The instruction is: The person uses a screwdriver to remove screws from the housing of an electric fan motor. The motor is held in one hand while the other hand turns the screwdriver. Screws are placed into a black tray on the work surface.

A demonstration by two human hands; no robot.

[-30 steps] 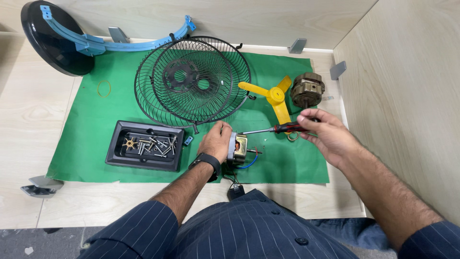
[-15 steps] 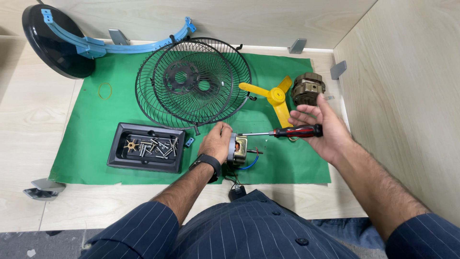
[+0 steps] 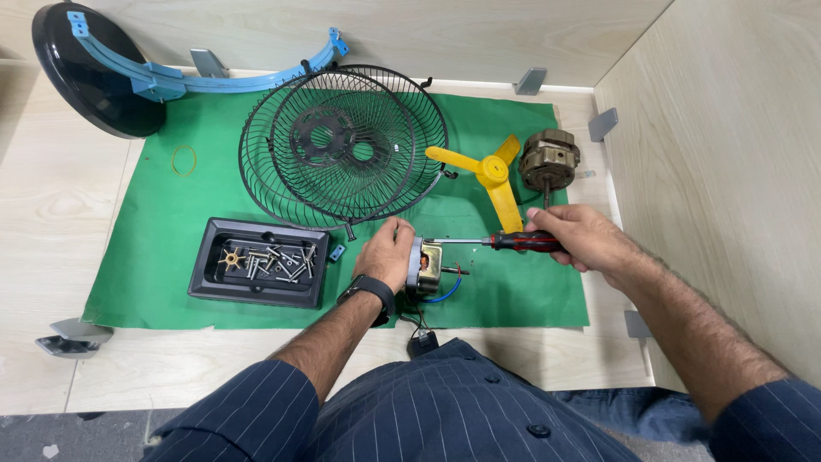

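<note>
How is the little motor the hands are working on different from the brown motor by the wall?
The small motor is silvery and boxy, with blue and black wires; the brown motor is round, darker and bigger. The small motor is gripped by the left hand, with the tip of the screwdriver in the right hand against it; the brown motor sits untouched beside the yellow fan blade. Both rest on the green mat.

Two bare hands, a pinstriped shirt, a black wristband.

The left hand (image 3: 386,255) has a black smartwatch (image 3: 368,293) strapped on its wrist. Both forearms are hairy and bare, the dark navy sleeves (image 3: 248,411) with thin white stripes pushed up to the elbows. The buttoned shirt (image 3: 479,411) fills the lower frame; blue jeans (image 3: 616,402) show beside the right hand (image 3: 581,241).
</note>
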